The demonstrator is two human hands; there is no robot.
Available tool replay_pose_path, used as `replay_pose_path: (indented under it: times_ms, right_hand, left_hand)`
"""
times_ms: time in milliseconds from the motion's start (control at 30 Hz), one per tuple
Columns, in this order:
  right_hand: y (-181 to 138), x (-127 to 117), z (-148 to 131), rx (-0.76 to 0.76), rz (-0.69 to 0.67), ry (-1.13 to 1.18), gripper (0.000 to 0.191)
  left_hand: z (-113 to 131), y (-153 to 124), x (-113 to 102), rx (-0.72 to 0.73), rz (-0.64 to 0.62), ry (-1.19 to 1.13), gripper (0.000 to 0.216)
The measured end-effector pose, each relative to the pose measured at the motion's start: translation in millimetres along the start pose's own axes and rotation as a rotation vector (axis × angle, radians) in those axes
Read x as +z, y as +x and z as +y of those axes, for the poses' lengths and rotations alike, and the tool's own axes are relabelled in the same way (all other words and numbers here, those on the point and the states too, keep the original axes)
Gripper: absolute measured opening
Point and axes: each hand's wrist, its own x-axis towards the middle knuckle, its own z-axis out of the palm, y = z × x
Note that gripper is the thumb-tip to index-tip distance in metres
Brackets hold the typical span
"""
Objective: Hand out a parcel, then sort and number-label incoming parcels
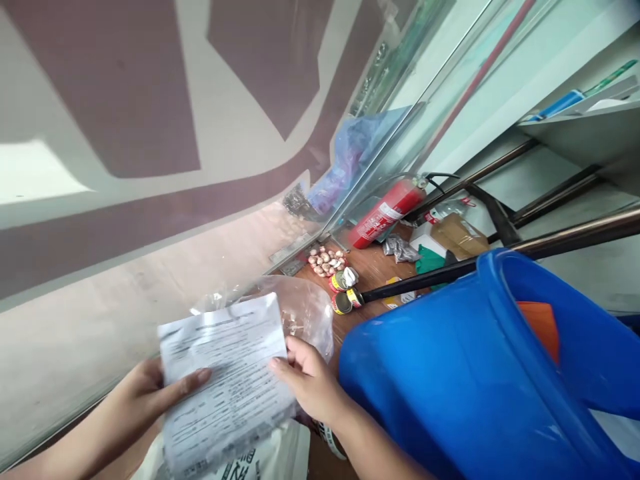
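Observation:
A printed paper receipt point(235, 373) with rows of dark text, too blurred to read, is stretched between both hands. My left hand point(160, 390) grips its left edge, thumb lying across the print and fingers hidden behind the sheet. On the right edge, my right hand point(307, 373) pinches the paper between thumb and curled fingers. Beneath the receipt a white bag point(290, 443) with dark lettering shows in part. A clear plastic bag point(313, 307) lies on the floor just beyond the sheet.
To the right a blue barrel point(425, 360) leans close, something orange inside it. Beyond are tins point(343, 303), a net of bulbs that look like garlic point(327, 261), a red fire extinguisher point(387, 212) and a cardboard box point(460, 237). A glass pane point(150, 267) rises along the left.

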Motion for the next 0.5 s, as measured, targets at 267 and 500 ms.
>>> replay_pose_path:
  times_ms: [267,500]
  right_hand:
    - [-21.7,12.9,23.0,-0.016,0.158,0.091,0.046]
    - [12.6,-25.2,14.9,-0.045,0.515,0.300,0.036]
  left_hand:
    - [-1.7,-2.6,-6.6,0.309,-0.095,0.059,0.043]
    - [-13.5,-5.1,-10.7,0.202,0.054,0.106,0.059]
